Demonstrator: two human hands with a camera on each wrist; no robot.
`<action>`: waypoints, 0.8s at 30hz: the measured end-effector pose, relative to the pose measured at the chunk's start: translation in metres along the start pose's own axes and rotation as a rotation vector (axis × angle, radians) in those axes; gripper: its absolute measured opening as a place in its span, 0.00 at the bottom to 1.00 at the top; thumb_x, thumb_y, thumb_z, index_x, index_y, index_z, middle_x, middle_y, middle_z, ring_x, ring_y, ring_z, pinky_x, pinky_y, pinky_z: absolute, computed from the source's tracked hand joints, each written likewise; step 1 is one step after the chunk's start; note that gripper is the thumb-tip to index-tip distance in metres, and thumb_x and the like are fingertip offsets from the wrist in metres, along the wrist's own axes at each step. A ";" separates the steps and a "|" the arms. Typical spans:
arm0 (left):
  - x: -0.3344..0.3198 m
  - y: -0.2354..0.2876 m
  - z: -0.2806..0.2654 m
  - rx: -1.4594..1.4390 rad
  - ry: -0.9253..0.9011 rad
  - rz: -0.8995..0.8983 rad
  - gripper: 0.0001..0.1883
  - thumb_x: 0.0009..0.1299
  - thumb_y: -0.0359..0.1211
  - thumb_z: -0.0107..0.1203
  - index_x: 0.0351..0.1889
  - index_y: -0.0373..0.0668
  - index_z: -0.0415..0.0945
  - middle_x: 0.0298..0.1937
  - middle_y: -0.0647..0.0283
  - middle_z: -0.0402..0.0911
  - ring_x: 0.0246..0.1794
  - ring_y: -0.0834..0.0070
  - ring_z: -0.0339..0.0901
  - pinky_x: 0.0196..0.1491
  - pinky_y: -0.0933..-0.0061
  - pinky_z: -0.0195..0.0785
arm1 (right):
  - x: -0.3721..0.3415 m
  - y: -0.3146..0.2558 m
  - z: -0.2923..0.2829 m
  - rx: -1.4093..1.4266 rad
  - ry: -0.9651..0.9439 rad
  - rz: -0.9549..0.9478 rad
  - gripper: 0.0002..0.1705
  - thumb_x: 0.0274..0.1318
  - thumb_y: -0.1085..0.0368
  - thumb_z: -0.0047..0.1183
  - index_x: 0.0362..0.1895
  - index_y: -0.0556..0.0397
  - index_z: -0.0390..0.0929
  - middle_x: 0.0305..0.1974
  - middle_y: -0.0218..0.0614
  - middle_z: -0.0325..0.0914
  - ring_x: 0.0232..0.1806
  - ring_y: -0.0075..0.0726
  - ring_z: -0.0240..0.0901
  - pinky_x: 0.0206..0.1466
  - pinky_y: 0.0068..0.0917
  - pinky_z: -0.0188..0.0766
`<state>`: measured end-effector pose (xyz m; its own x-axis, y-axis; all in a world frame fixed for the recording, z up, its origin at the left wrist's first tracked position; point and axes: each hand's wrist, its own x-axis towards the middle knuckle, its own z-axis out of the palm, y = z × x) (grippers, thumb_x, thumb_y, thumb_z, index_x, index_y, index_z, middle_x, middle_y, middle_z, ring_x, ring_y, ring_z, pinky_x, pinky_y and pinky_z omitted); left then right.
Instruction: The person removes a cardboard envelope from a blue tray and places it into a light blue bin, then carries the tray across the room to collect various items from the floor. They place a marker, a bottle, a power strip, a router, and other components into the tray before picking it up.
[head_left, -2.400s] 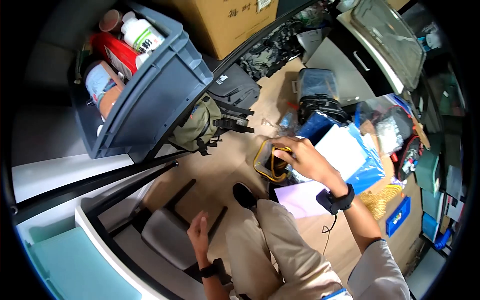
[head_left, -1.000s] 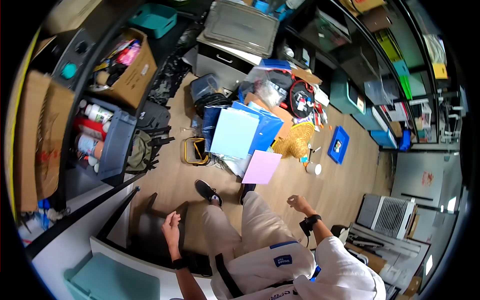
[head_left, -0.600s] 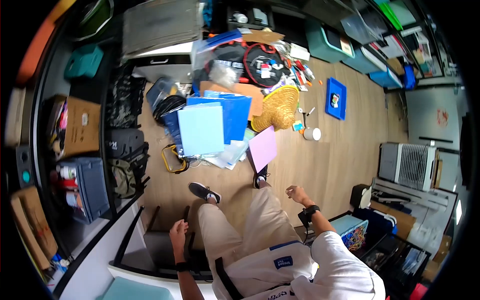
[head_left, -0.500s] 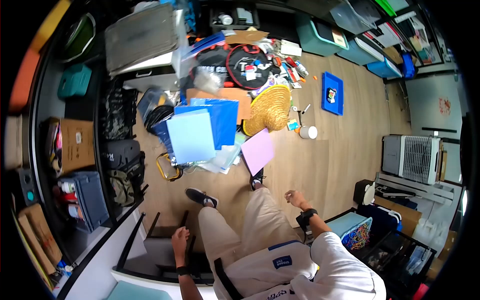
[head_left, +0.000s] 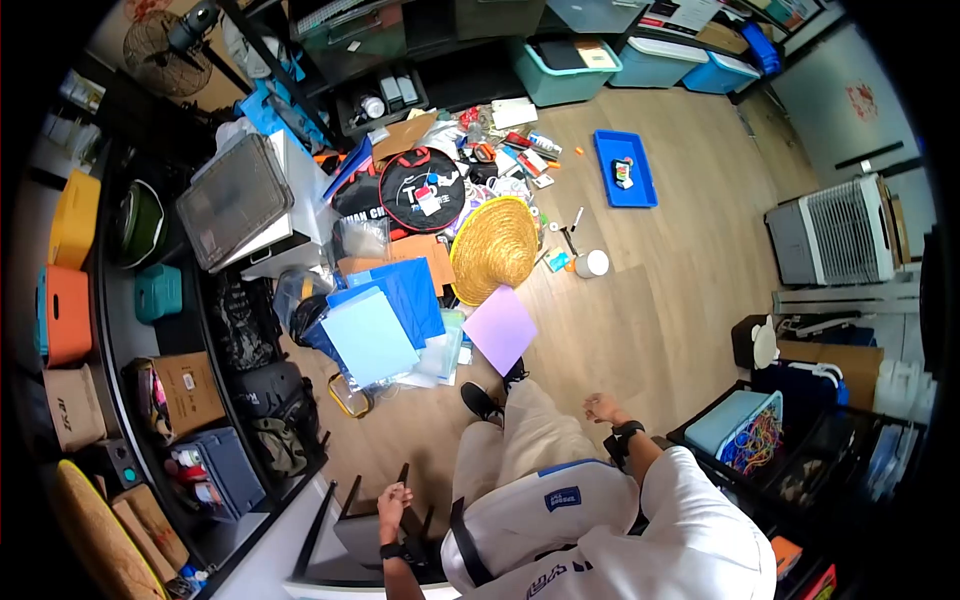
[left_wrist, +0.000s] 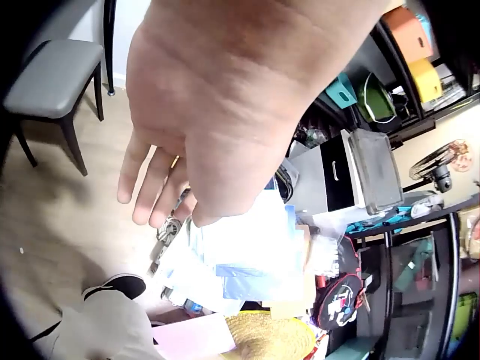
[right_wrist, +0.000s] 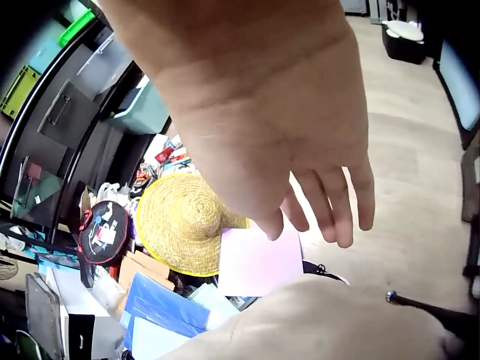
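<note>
My left hand [head_left: 395, 503] hangs at my left side by a grey-seated chair [head_left: 365, 535], its fingers loose and holding nothing. In the left wrist view its fingers [left_wrist: 159, 187] point down over the floor. My right hand [head_left: 604, 408] hangs beside my right knee, also holding nothing, its fingers [right_wrist: 330, 202] slightly spread in the right wrist view. In front of my feet lies a heap with a lilac sheet [head_left: 500, 330], a light blue sheet [head_left: 370, 337], a blue folder [head_left: 412, 290] and a yellow-rimmed straw hat [head_left: 495, 245]. A small yellow-trimmed clear case [head_left: 350, 395] stands at its left.
Farther back in the heap are a round black bag [head_left: 422, 190] and small loose items. A blue tray [head_left: 625, 170] and a white cup [head_left: 592, 263] stand on the floor [head_left: 680, 280]. Shelves with boxes [head_left: 180, 395] line the left; an air cooler [head_left: 830, 233] stands right.
My right hand was at the yellow-trimmed case; it has let go and drawn back to my right side. The head view has risen and swung right. The left hand stays low, empty.
</note>
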<state>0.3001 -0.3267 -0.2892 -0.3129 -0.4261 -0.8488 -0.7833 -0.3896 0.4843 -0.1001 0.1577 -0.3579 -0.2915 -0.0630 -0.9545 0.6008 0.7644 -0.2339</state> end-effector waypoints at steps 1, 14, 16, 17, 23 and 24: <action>0.000 0.000 -0.004 -0.005 0.015 -0.014 0.17 0.81 0.38 0.54 0.59 0.35 0.78 0.45 0.57 0.88 0.42 0.72 0.86 0.43 0.72 0.81 | -0.005 0.011 0.003 0.012 0.008 -0.003 0.21 0.69 0.55 0.56 0.59 0.53 0.78 0.34 0.31 0.84 0.36 0.30 0.84 0.38 0.33 0.80; 0.000 -0.031 -0.004 -0.089 -0.013 -0.101 0.17 0.83 0.37 0.49 0.60 0.33 0.74 0.49 0.50 0.87 0.45 0.65 0.87 0.46 0.67 0.83 | -0.056 0.072 0.014 0.151 0.061 0.021 0.16 0.68 0.61 0.50 0.53 0.56 0.81 0.29 0.31 0.80 0.27 0.28 0.75 0.30 0.30 0.74; 0.006 -0.024 -0.001 -0.088 -0.033 -0.101 0.17 0.83 0.37 0.49 0.60 0.33 0.73 0.50 0.50 0.87 0.45 0.65 0.87 0.47 0.67 0.83 | -0.058 0.072 0.011 0.210 0.098 0.010 0.17 0.66 0.69 0.43 0.51 0.58 0.81 0.25 0.31 0.77 0.21 0.27 0.70 0.23 0.28 0.66; 0.007 -0.018 0.003 -0.082 -0.031 -0.111 0.17 0.83 0.37 0.48 0.60 0.34 0.73 0.50 0.50 0.86 0.45 0.65 0.86 0.47 0.67 0.83 | -0.054 0.079 0.004 0.241 0.080 0.011 0.16 0.67 0.67 0.45 0.52 0.58 0.81 0.26 0.32 0.78 0.23 0.28 0.73 0.24 0.27 0.69; 0.027 0.033 0.034 -0.045 -0.036 -0.053 0.14 0.82 0.35 0.50 0.57 0.35 0.75 0.47 0.53 0.86 0.42 0.67 0.86 0.46 0.68 0.82 | -0.069 0.116 -0.041 0.260 0.150 0.061 0.20 0.70 0.53 0.57 0.55 0.56 0.80 0.36 0.36 0.85 0.36 0.34 0.85 0.40 0.34 0.84; 0.038 0.039 0.040 -0.078 -0.039 -0.026 0.13 0.80 0.33 0.51 0.56 0.35 0.75 0.46 0.56 0.86 0.41 0.68 0.87 0.45 0.69 0.82 | -0.077 0.120 -0.053 0.286 0.167 0.061 0.21 0.71 0.53 0.56 0.56 0.57 0.80 0.37 0.38 0.85 0.37 0.35 0.85 0.40 0.34 0.84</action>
<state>0.2364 -0.3256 -0.3107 -0.3151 -0.3832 -0.8683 -0.7475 -0.4636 0.4758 -0.0449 0.2882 -0.3031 -0.3518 0.1016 -0.9305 0.7989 0.5507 -0.2420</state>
